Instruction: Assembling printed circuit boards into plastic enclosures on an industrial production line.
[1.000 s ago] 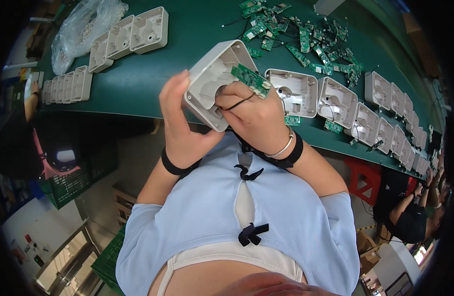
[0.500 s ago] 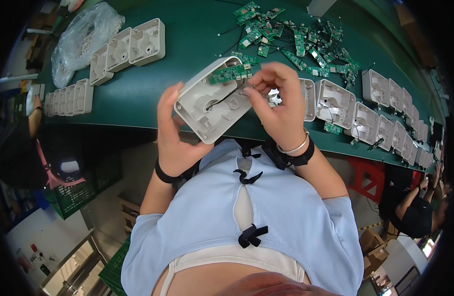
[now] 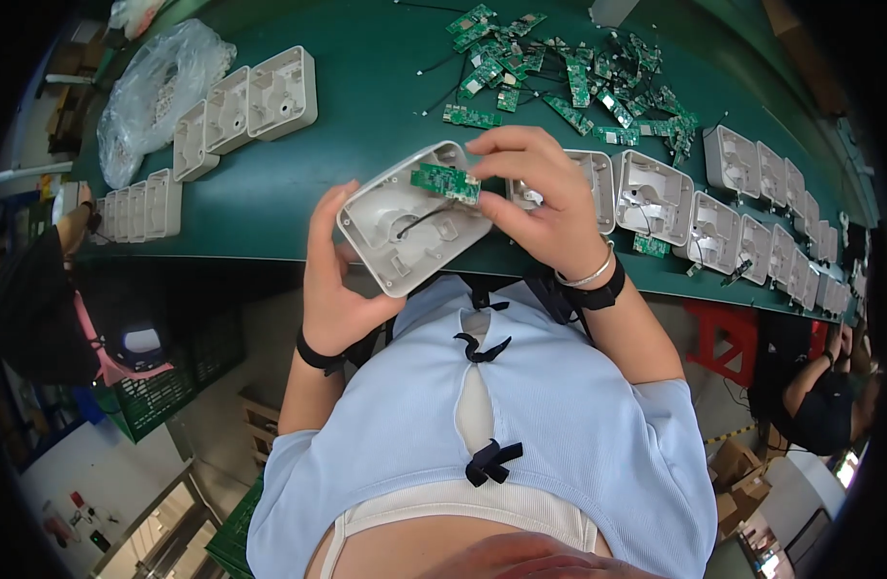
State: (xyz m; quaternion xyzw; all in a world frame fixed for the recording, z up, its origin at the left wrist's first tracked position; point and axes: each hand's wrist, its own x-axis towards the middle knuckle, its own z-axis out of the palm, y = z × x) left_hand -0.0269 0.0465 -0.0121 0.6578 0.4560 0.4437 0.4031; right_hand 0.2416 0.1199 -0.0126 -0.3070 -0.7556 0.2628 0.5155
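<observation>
Tilted above the table's near edge is a light grey plastic housing point(image 3: 378, 253), its hollow side facing up. My left hand point(image 3: 329, 289) grips it by the left edge, thumb below and fingers along the side. A green circuit board point(image 3: 441, 181) lies slantwise over the housing's upper right part. The fingertips of my right hand point(image 3: 549, 203) pinch the board's right end. A black wire point(image 3: 426, 218) runs from near that end to the round recess inside the housing. My right fingers partly hide the board's end.
Loose circuit boards with wires lie heaped point(image 3: 578, 82) at the far right-centre of the green table point(image 3: 366, 116). Rows of housings stand left point(image 3: 281, 96) and right point(image 3: 655, 193). A clear plastic bag point(image 3: 159, 96) with small parts lies far left. Co-workers' arms show at both sides.
The circuit board has turned and come down a little to the right. My right fingers have moved from the wire to the board's end. The housing is slightly lower.
</observation>
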